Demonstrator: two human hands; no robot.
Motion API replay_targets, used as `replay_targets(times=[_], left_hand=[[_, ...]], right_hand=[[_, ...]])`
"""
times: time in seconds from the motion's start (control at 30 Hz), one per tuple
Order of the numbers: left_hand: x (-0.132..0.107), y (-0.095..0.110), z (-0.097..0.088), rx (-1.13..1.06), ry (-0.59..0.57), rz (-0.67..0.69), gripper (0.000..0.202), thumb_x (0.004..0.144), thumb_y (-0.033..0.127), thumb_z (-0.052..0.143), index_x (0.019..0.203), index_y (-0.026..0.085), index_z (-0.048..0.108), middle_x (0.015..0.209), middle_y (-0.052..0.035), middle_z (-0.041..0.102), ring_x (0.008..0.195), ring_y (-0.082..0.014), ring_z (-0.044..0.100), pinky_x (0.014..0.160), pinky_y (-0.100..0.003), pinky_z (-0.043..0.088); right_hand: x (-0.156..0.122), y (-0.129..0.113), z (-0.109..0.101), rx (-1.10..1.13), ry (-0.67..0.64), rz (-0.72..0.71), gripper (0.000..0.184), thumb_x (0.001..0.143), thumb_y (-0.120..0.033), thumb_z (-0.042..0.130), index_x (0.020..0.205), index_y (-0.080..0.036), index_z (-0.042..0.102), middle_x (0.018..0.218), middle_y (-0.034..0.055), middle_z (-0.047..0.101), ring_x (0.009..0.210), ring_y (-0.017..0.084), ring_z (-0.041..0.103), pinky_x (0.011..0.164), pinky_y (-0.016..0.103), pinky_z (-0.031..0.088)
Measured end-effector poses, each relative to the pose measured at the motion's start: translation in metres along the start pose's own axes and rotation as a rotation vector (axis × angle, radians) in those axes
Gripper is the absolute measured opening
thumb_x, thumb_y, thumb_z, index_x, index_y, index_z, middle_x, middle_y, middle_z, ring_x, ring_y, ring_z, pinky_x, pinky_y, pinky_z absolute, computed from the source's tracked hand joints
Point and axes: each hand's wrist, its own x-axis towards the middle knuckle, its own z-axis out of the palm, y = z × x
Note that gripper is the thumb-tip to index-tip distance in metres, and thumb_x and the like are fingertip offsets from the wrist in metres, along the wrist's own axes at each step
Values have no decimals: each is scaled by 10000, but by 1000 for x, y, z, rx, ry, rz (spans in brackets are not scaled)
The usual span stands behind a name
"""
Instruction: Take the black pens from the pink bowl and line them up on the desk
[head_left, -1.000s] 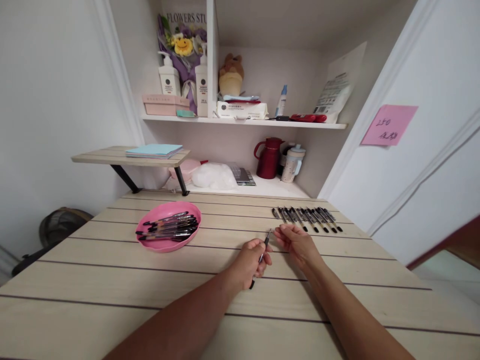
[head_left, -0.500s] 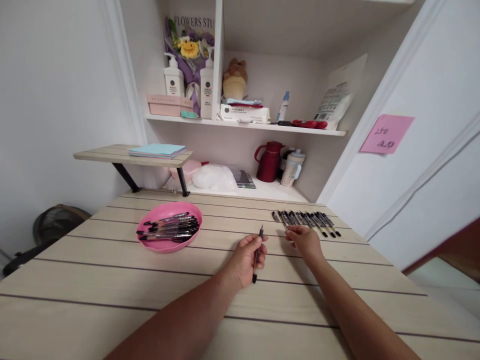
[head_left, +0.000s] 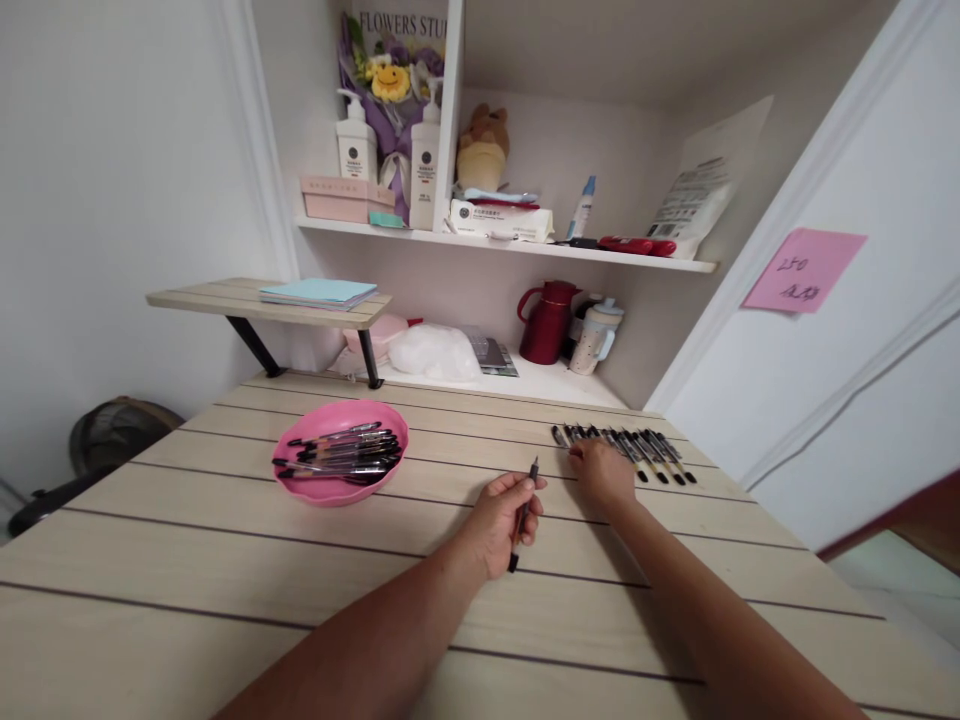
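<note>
My left hand (head_left: 506,525) is closed around a pen (head_left: 523,515), holding it upright and slightly slanted, with its narrow tip up and its black end down. Farther right, my right hand (head_left: 602,475) reaches to the near side of a row of pens (head_left: 652,448) lying side by side on the table. Its fingers are bent together and cover the near ends of some pens; what they pinch is hidden. A short black piece, perhaps a cap (head_left: 559,436), lies at the row's left end. More pens (head_left: 349,450) are heaped in a pink bowl (head_left: 300,490) on the left.
The table (head_left: 300,590) has wooden slats with dark lines. A small raised shelf (head_left: 202,298) on black legs holds blue paper (head_left: 319,292) at the back left. Behind stand a red jug (head_left: 547,325) and a pale cup (head_left: 595,338). A pink note (head_left: 806,270) is on the right wall.
My right hand has moved forward against the row of pens, its fingers now more hidden. My left hand keeps the pen in nearly the same place. The camera's view has shifted slightly.
</note>
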Motion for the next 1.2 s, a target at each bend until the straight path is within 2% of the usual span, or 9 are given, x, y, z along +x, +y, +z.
replay_targets(times=[0.3, 0.6, 0.7, 0.77, 0.83, 0.87, 0.93, 1.07, 1.2], left_hand=[[1, 0, 1, 4, -3, -4, 320, 663, 371, 634, 876, 137, 586, 579, 26, 517, 392, -31, 388, 401, -193, 200], [3, -2, 0, -48, 29, 2, 305, 652, 359, 658, 854, 144, 584, 586, 25, 524, 422, -42, 416, 423, -192, 258], [5, -3, 0, -137, 67, 34, 243, 652, 309, 668, 799, 150, 559, 612, 17, 539, 469, -53, 458, 461, -191, 316], [7, -3, -1, -222, 88, 80, 225, 639, 273, 685, 757, 153, 535, 637, 10, 552, 509, -62, 485, 503, -197, 358], [10, -2, -2, -299, 106, 132, 227, 627, 250, 697, 731, 154, 520, 656, 5, 559, 548, -72, 505, 547, -209, 390], [11, -2, -3, -328, 117, 157, 225, 626, 242, 699, 724, 153, 518, 665, 2, 561, 568, -77, 513, 567, -213, 401], [13, -1, -4, -368, 132, 191, 216, 629, 229, 700, 719, 151, 519, 683, -3, 566, 606, -82, 526, 603, -219, 414], [13, -1, -5, -395, 122, 220, 208, 631, 202, 702, 723, 153, 522, 704, -6, 571, 647, -87, 542, 667, -235, 427], [13, 0, -6, -412, 124, 213, 230, 648, 231, 693, 799, 166, 533, 830, -48, 605, 802, -141, 580, 787, -297, 426]], right_hand=[[10, -4, 3, -71, -90, 29, 251, 830, -317, 413, 915, -227, 631, 959, 71, 604, 825, 175, 584, 630, 245, 354], [-2, -8, -11, 15, -49, 50, 247, 819, -310, 418, 877, -200, 631, 948, 81, 610, 802, 171, 580, 621, 245, 351], [-24, -16, -19, 278, -64, 6, 252, 811, -313, 410, 780, -174, 619, 814, 70, 633, 731, 160, 576, 609, 240, 361], [-46, -26, -22, 591, -190, -19, 317, 813, -376, 384, 700, -162, 589, 674, 45, 619, 602, 137, 552, 549, 232, 366], [-70, -37, -23, 897, -372, 25, 395, 804, -475, 353, 682, -160, 558, 558, 12, 573, 446, 108, 480, 447, 224, 333], [-81, -43, -23, 997, -455, 34, 389, 785, -497, 380, 674, -160, 542, 514, -4, 546, 414, 100, 456, 419, 217, 313], [-99, -52, -23, 1089, -505, 13, 302, 730, -452, 489, 652, -161, 519, 467, -33, 503, 396, 78, 412, 408, 201, 292], [-113, -61, -25, 1047, -410, -55, 155, 671, -290, 541, 592, -165, 497, 478, -51, 473, 441, 66, 388, 443, 193, 299], [-102, -60, -25, 896, -314, -78, 134, 677, -246, 481, 579, -166, 527, 491, -32, 512, 466, 86, 430, 459, 201, 313]])
